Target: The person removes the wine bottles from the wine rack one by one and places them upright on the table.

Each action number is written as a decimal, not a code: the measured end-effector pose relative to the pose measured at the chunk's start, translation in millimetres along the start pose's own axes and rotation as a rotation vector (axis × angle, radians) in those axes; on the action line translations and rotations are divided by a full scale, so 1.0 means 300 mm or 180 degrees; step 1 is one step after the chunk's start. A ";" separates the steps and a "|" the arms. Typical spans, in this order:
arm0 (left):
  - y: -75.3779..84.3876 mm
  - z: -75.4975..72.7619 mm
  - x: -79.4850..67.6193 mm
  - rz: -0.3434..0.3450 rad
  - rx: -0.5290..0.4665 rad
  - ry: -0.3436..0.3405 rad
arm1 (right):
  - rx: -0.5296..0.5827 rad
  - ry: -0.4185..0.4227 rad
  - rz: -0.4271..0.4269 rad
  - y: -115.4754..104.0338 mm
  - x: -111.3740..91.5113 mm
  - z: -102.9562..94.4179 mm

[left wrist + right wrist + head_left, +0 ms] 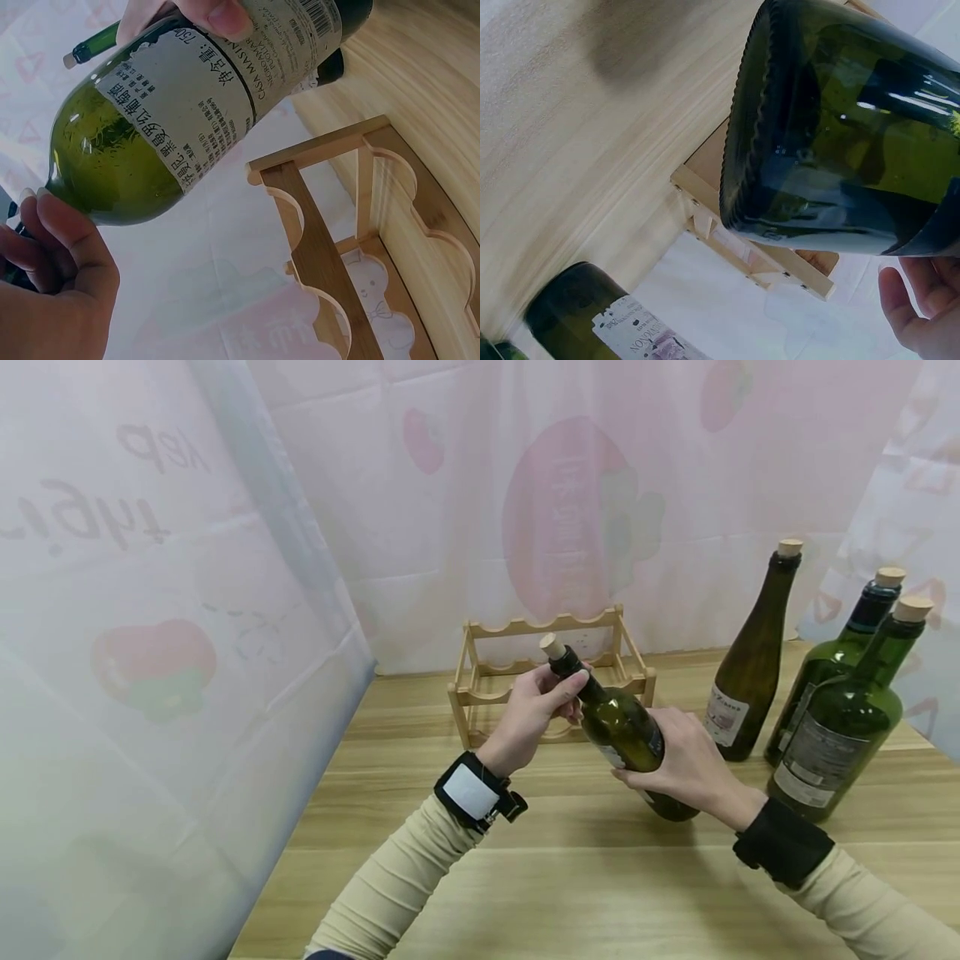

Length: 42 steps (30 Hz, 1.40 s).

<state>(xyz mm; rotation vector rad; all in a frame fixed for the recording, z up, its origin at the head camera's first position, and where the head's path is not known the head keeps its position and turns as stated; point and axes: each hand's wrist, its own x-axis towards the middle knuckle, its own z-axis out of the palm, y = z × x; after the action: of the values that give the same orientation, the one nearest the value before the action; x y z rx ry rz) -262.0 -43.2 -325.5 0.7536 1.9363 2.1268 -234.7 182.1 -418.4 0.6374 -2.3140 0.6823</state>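
Observation:
A green wine bottle [621, 727] with a cork in its mouth is held tilted over the table, its neck toward the upper left. My left hand [540, 706] pinches the neck just below the cork [552, 647]. Around the body, my right hand [686, 760] grips from the right side. The left wrist view shows the bottle's pale printed label [195, 97], with right-hand fingers across it. In the right wrist view the ridged bottle base [750, 127] faces the camera. Behind the bottle stands a wooden wine rack [551, 681] with scalloped rails.
To the right stand several corked bottles: a slim brown-green bottle [757, 660] and two green bottles, the nearer green bottle [840, 727] in front of the other. A printed curtain [420, 527] hangs behind and along the left of the wooden table [570, 877].

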 end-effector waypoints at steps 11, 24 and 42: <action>-0.005 0.027 0.017 0.0010 -0.0029 0.0013 | -0.0061 -0.0036 0.0065 0.010 -0.010 -0.024; -0.011 0.053 0.030 -0.0021 -0.0033 0.0004 | -0.0084 -0.0018 0.0066 0.019 -0.027 -0.042; -0.018 0.081 0.049 0.0045 -0.0044 -0.0069 | -0.0140 0.0047 0.0013 0.046 -0.034 -0.054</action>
<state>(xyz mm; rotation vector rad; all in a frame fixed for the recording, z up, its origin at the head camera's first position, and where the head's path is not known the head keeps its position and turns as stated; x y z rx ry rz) -264.2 -14.3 -326.2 0.7868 1.9092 2.1287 -228.9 205.1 -418.6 0.6059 -2.3107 0.6341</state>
